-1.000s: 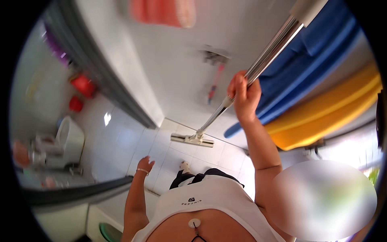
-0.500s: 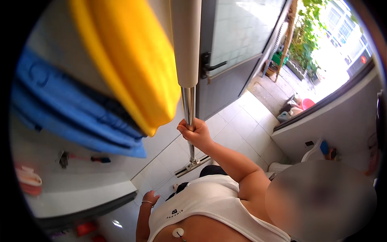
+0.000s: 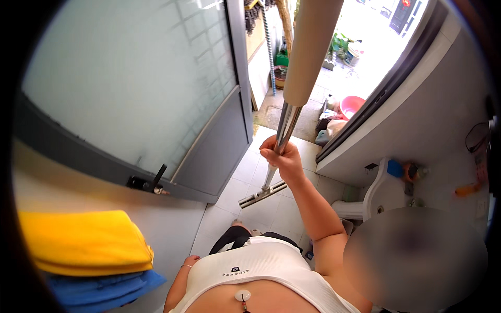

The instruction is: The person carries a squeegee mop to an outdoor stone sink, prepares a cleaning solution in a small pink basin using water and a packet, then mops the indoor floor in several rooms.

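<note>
My right hand (image 3: 282,156) is closed around the chrome pole of a flat mop (image 3: 288,125). The mop's thick beige upper handle rises toward the top of the view and leans right. Its narrow metal head (image 3: 249,201) hangs low, over the floor tiles; whether it touches them I cannot tell. My left hand (image 3: 192,259) is low beside my body at the left, with a thin bracelet at the wrist. Its fingers are mostly hidden behind my white top, and nothing shows in it.
A grey door (image 3: 209,141) with frosted glass stands ajar on the left. Folded yellow cloth (image 3: 88,242) lies over blue cloth (image 3: 104,289) at lower left. On the right is a white washbasin (image 3: 389,190). Beyond the doorway sit a pink basin (image 3: 352,107) and a plant pot (image 3: 280,76).
The view has swung right toward the doorway, and the yellow and blue cloths have slid to the lower left. My right hand still grips the mop. My left hand is now closer to my body.
</note>
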`<state>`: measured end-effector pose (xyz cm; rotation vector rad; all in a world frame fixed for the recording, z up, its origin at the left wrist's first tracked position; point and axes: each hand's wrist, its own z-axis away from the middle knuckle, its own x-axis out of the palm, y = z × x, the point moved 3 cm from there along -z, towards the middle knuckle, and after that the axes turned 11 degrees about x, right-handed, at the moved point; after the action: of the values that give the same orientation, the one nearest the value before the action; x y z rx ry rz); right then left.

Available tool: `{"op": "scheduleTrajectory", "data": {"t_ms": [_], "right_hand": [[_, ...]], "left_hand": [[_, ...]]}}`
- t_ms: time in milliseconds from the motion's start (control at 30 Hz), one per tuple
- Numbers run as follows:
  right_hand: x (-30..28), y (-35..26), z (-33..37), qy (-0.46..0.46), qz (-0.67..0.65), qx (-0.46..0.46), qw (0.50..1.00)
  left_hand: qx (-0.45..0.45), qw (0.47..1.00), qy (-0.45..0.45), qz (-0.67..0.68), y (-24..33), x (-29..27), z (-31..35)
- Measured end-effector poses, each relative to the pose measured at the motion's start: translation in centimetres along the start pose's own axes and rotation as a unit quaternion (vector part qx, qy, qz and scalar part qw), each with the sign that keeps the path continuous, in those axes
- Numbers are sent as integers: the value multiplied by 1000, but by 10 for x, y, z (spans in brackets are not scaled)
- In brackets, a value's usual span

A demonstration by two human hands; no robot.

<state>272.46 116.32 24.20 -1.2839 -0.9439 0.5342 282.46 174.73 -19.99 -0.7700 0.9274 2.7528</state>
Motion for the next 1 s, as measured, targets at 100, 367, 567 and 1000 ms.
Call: {"op": "scheduleTrajectory", "data": {"t_ms": [100, 367, 567, 1000], "right_hand": [[-62, -11, -48, 89, -16, -38, 995], [-209, -96, -174, 136, -51, -161, 976], [-294, -188, -242, 144, 26, -255, 956], [-517, -242, -401, 116, 10, -337, 934]], "left_hand": [[-29, 998, -46, -14, 34, -31, -61], [-28, 962, -166, -216, 205, -101, -266], [138, 986, 42, -88, 504, -175, -416], [244, 948, -52, -195, 818, -246, -643]]}}
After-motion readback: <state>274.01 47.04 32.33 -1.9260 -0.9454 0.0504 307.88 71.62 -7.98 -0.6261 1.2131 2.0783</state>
